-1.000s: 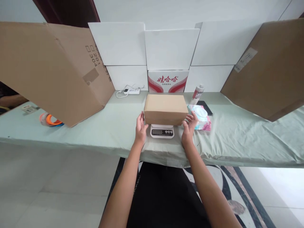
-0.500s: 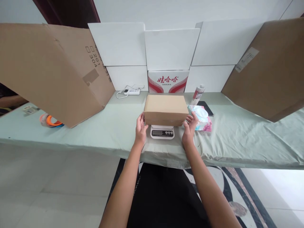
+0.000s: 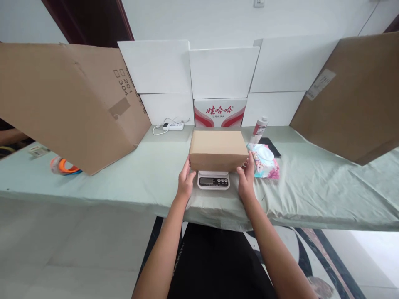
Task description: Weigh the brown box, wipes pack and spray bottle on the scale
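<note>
A closed brown cardboard box [image 3: 218,143] sits on, or just over, a white digital kitchen scale [image 3: 213,187]. The box hides the scale's platform; the dark display and its round buttons show in front. My left hand [image 3: 186,182] holds the box's lower left front corner, thumb at the front and fingers along the side. At the opposite corner, my right hand [image 3: 246,178] grips the right side, its fingers partly behind the box. Close to the right hand lies a pink and blue pack of wipes [image 3: 264,160].
A bottle [image 3: 259,129] and a flat black item [image 3: 270,147] stand behind the wipes. A white power strip [image 3: 173,126] lies back left. Large cardboard panels [image 3: 102,112] flank the table; rolls of tape [image 3: 67,166] lie left. Another person's arm [image 3: 12,136] shows far left.
The camera has tilted up slightly, so everything sits lower in view. My right hand's fingers have closed in on the box's right side. The box stays over the scale.
</note>
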### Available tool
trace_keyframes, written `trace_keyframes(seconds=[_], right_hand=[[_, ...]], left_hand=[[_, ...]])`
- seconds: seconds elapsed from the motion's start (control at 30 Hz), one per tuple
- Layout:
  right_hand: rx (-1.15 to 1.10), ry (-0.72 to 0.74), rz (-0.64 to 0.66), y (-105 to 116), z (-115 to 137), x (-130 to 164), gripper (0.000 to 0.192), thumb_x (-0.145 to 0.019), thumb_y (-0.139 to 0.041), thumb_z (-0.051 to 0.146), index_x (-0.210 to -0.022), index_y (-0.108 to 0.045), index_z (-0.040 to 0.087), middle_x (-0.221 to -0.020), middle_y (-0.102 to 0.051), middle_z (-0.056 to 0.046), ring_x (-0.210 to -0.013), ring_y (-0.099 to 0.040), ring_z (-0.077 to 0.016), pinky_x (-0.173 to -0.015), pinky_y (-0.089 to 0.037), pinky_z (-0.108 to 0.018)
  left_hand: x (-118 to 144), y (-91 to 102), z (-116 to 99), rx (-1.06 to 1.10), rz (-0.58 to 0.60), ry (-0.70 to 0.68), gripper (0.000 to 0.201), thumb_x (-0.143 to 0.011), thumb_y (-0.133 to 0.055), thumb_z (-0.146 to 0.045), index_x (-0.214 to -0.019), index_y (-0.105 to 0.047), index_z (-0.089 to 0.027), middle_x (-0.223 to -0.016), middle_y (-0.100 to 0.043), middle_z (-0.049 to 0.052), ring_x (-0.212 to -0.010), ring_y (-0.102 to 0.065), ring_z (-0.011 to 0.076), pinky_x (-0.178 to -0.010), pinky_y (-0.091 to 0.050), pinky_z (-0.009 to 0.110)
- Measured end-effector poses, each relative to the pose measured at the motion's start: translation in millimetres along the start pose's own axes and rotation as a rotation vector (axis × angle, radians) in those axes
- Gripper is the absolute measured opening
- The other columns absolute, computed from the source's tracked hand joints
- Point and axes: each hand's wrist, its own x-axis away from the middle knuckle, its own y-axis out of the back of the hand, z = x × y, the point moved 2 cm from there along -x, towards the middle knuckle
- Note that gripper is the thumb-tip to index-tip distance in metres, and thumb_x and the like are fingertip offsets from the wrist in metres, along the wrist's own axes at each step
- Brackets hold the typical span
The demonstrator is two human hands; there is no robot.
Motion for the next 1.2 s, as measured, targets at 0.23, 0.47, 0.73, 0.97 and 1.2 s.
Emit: trace_keyframes(seconds=[0.23, 0.47, 0.73, 0.97, 1.2], right_hand=[[-0.047, 0.064, 0.102, -14, 21, -62, 0.078, -0.095, -0.064, 0.06, -0.163, -0.037, 0.035, -0.155, -0.056, -0.013, -0.132, -0.063, -0.0311, -0.111, -0.053, -0.053], [-0.133, 0.112, 0.153, -84, -13, -178, 0.084, -0.086, -0.063, 0.069, -0.157, -0.038, 0.03, -0.155, -0.054, -0.013, -0.144, -0.053, -0.03, -0.118, -0.047, -0.052], [-0.191, -0.096, 0.241, -119, -97, -209, 0.085, -0.08, -0.067, 0.066, -0.152, -0.042, 0.028, -0.152, -0.058, -0.013, -0.13, -0.06, -0.0278, -0.106, -0.055, -0.049], [-0.182, -0.131, 0.264, -125, -113, -214, 0.089, -0.079, -0.067, 0.077, -0.151, -0.046, 0.029, -0.154, -0.058, -0.011, -0.141, -0.055, -0.0314, -0.116, -0.048, -0.054], [-0.051, 0.183, 0.166, -76, -19, -220, 0.07, -0.092, -0.061, 0.072, -0.148, -0.053, 0.029, -0.156, -0.052, -0.006, -0.15, -0.046, -0.033, -0.125, -0.037, -0.06]], left_hand=[[-64, 5.3, -29, -0.031, 0.036, -0.058, 0.074, -0.087, -0.066, -0.023, -0.159, -0.051, -0.028, -0.17, -0.048, 0.004, -0.163, -0.036, 0.0323, -0.134, -0.033, 0.046], [-203, -8.4, -8, 0.017, 0.039, 0.005, 0.087, -0.077, -0.058, -0.01, -0.162, -0.048, -0.027, -0.168, -0.05, 0.0, -0.162, -0.037, 0.0283, -0.135, -0.028, 0.044], [-236, 1.8, 67, 0.06, -0.061, 0.082, 0.1, -0.073, -0.056, -0.009, -0.169, -0.032, -0.021, -0.177, -0.033, 0.0, -0.167, -0.026, 0.0225, -0.136, -0.024, 0.038], [-238, 5.9, 74, 0.007, -0.097, 0.154, 0.101, -0.074, -0.055, -0.009, -0.171, -0.027, -0.019, -0.176, -0.034, 0.001, -0.165, -0.029, 0.0212, -0.135, -0.025, 0.035], [-230, 13.6, 74, -0.045, -0.184, 0.139, 0.098, -0.076, -0.059, -0.015, -0.169, -0.029, -0.01, -0.179, -0.024, 0.012, -0.168, -0.02, 0.0251, -0.133, -0.026, 0.034]])
